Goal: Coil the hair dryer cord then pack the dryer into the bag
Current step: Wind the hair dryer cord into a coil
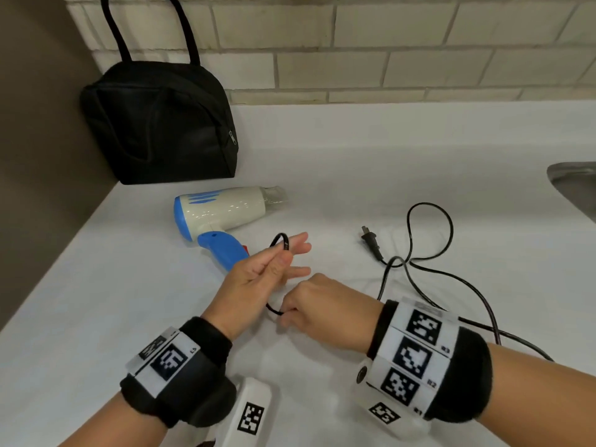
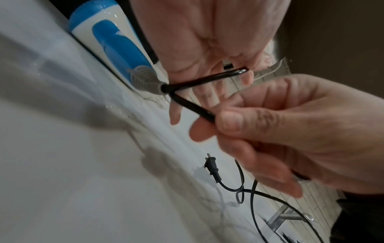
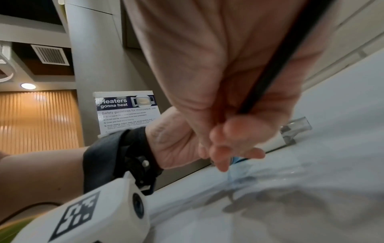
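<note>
A white and blue hair dryer [image 1: 222, 209] lies on the white counter [image 1: 354, 156], nozzle pointing right. My left hand [image 1: 258, 275] pinches a small loop of the black cord [image 1: 280, 241] just past the blue handle, the other fingers spread. My right hand [image 1: 316, 304] grips the cord a little lower, close below the left. In the left wrist view the cord [image 2: 193, 105] runs from the grey strain relief [image 2: 145, 82] into the right hand [image 2: 270, 131]. The rest of the cord [image 1: 429, 240] lies loose to the right, ending in the plug [image 1: 371, 241]. The black bag [image 1: 158, 124] stands zipped at the back left.
A brick-tiled wall [image 1: 354, 43] runs behind the counter and a dark wall [image 1: 38, 124] bounds its left side. A metal sink rim [image 1: 574, 185] sits at the far right. Bare counter lies between the dryer and the back wall.
</note>
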